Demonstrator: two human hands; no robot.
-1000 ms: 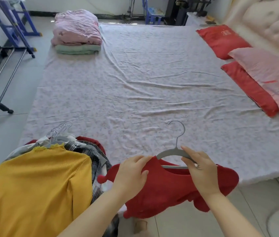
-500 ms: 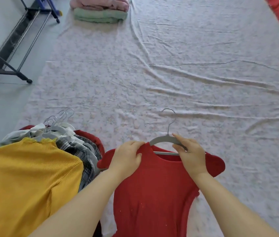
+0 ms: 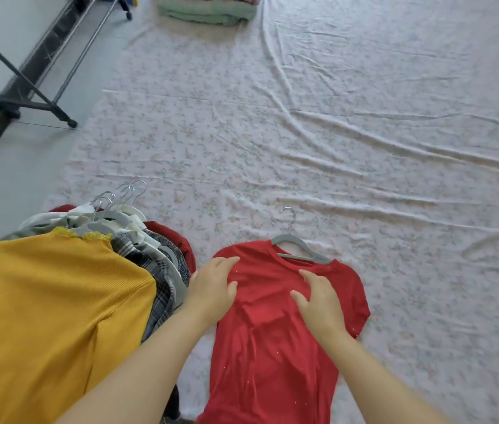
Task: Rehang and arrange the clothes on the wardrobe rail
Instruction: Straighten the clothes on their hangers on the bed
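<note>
Flat on the flowered bed sheet [image 3: 349, 154], a red shirt [image 3: 266, 347] lies on its grey hanger [image 3: 298, 247], hook pointing away from the person, hem running toward the camera and cut off by the lower edge. Both hands press it palm-down, fingers spread, gripping nothing: the left hand [image 3: 213, 289] near the shirt's left shoulder, the right hand [image 3: 320, 301] on the chest. Left of the shirt a pile of hangered clothes, a yellow top [image 3: 46, 316] uppermost, hides most garments beneath. Beyond the shirt, folded bedding [image 3: 205, 10] is cropped at the top; a black rack [image 3: 28, 87] stands on the floor far left.
</note>
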